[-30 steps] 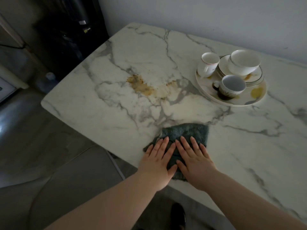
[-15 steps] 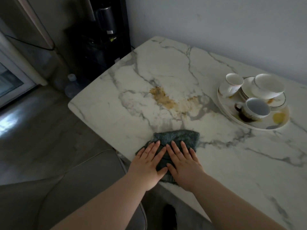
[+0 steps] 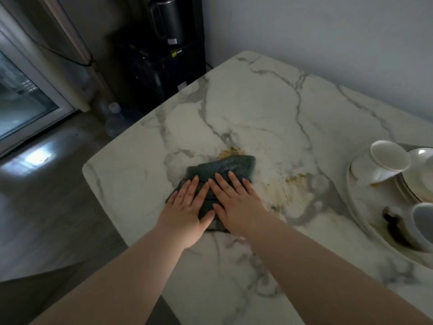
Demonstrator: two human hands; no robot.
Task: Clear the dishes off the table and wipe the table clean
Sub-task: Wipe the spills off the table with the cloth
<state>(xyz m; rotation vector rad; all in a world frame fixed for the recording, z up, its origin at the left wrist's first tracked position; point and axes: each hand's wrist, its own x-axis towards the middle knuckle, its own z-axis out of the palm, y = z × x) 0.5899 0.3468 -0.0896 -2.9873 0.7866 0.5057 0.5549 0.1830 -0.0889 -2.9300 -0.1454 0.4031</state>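
A dark green cloth (image 3: 225, 166) lies on the white marble table (image 3: 257, 109), its far edge over a brownish stain (image 3: 230, 152). More of the stain (image 3: 295, 179) is smeared to the right of the cloth. My left hand (image 3: 187, 207) and my right hand (image 3: 236, 205) press flat on the cloth side by side, fingers stretched out. At the right edge a large plate (image 3: 358, 214) carries a white cup (image 3: 386, 160), a bowl on a smaller plate (image 3: 424, 165) and a cup with a dark handle (image 3: 421, 224).
The table's rounded corner (image 3: 87, 166) is to my left, over the grey floor. A black water dispenser (image 3: 164, 55) stands beyond the table by the wall, with a water jug (image 3: 119, 120) on the floor and a glass door (image 3: 21, 102) at far left.
Both hands have pushed the cloth away from the near edge up onto the stain. The view has shifted, so the dishes now sit at the right edge.
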